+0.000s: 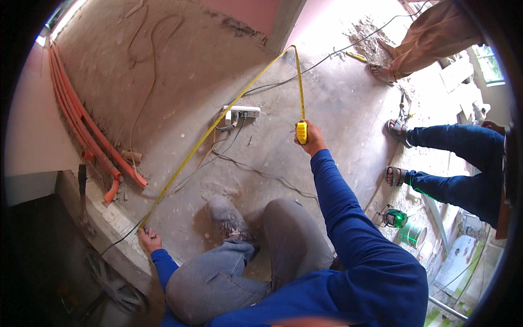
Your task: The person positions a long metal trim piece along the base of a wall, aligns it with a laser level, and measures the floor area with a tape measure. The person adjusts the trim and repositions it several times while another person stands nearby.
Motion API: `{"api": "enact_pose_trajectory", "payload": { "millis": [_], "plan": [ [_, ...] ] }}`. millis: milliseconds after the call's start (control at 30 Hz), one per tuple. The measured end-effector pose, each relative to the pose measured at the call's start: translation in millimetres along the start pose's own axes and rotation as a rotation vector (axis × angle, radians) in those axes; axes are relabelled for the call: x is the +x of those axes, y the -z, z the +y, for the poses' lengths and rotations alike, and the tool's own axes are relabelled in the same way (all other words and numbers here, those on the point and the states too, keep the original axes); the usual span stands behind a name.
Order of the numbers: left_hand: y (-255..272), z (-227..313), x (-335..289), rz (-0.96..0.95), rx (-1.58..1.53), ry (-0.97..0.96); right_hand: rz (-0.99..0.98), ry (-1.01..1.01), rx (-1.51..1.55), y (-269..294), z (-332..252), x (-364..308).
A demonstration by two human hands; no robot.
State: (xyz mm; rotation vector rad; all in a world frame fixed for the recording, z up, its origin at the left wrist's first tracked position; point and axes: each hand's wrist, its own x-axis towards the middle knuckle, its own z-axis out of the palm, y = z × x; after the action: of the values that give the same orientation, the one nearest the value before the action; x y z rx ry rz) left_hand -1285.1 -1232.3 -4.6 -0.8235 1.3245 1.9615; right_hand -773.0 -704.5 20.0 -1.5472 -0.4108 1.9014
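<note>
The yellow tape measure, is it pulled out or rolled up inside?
Pulled out. The tape measure sits in the right hand; its blade loops out to the left hand.

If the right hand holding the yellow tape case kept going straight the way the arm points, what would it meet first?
Judging loosely, the right hand points up the bare floor along the tape. The way looks free up to the tape's bend near the grey cable; depth is unclear.
</note>
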Motion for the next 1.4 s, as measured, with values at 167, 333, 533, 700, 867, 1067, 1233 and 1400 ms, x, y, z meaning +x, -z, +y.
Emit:
{"api": "enact_pose_trajectory", "payload": {
  "millis": [167, 333, 533, 700, 867, 1067, 1233, 1400],
  "plan": [
    [0, 0, 0, -0.043, 0.009, -0.001, -0.078, -0.012, -0.035, 13, 3, 10],
    [4, 1, 3, -0.057, 0.000, -0.003, -0.086, -0.011, -0.031, 12, 2, 9],
    [12, 2, 12, -0.071, 0.013, -0.016, 0.031, -0.005, -0.025, 1, 2, 1],
    [21, 3, 23, -0.032, -0.020, 0.004, -0.054, -0.034, -0.037, 7, 3, 6],
    [20, 3, 24, -0.062, 0.019, -0.013, -0.042, -0.024, -0.049, 10, 4, 8],
    [8, 1, 6, -0.047, -0.005, 0.003, -0.071, -0.011, -0.023, 6, 0, 2],
    [4, 0, 4, -0.039, -0.008, -0.010, -0.054, -0.016, -0.021, 4, -1, 0],
    [4, 2, 2, -0.040, -0.037, 0.034, -0.038, 0.014, -0.002, 8, -2, -4]
  ]
}}
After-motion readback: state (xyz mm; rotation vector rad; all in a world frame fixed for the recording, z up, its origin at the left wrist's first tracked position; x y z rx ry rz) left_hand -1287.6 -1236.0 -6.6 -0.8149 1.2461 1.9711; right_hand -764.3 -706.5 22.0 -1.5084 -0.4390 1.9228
